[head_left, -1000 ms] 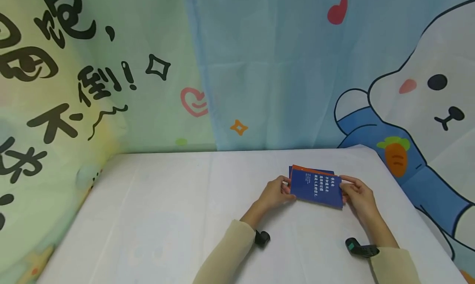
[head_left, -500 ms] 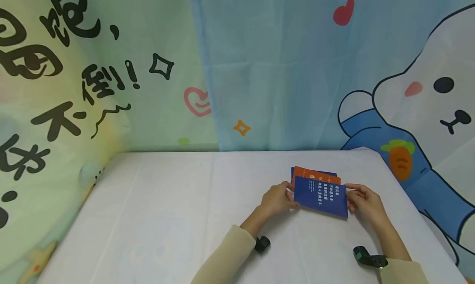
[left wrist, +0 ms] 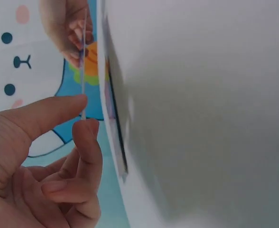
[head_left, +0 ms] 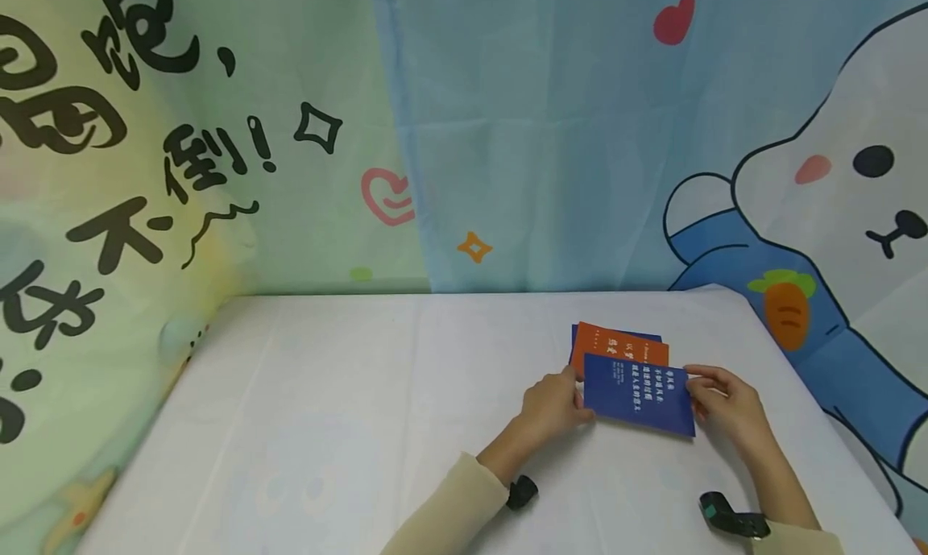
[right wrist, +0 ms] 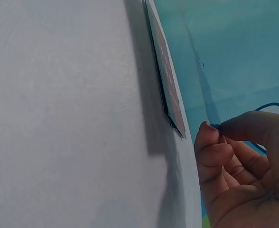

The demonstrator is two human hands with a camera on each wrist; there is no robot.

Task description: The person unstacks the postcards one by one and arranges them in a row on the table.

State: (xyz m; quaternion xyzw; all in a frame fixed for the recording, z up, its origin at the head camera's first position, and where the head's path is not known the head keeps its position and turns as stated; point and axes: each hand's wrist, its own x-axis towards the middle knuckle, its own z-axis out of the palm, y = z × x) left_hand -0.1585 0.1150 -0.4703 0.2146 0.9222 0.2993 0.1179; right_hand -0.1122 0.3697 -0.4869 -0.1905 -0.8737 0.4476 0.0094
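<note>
A dark blue card [head_left: 638,395] with white vertical lettering is held between both hands, raised above the table. My left hand [head_left: 554,410] pinches its left edge; in the left wrist view the thumb and a fingertip meet on the thin card [left wrist: 83,71]. At the opposite edge my right hand [head_left: 732,406] pinches the corner between thumb and fingers, also seen in the right wrist view [right wrist: 239,156]. Behind it lies an orange card [head_left: 616,344] with white writing, partly covered by the blue one. Under the orange card another blue card [head_left: 641,334] shows only along its edge.
A white-covered table [head_left: 326,410] spreads under the hands. Its back edge meets a printed cloth backdrop [head_left: 536,136] with a cartoon bear and black lettering. Black wrist cameras [head_left: 732,516] sit at both cuffs.
Both hands have drawn the blue card toward the front and slightly right. More of the orange card behind it is now uncovered. The view has shifted slightly.
</note>
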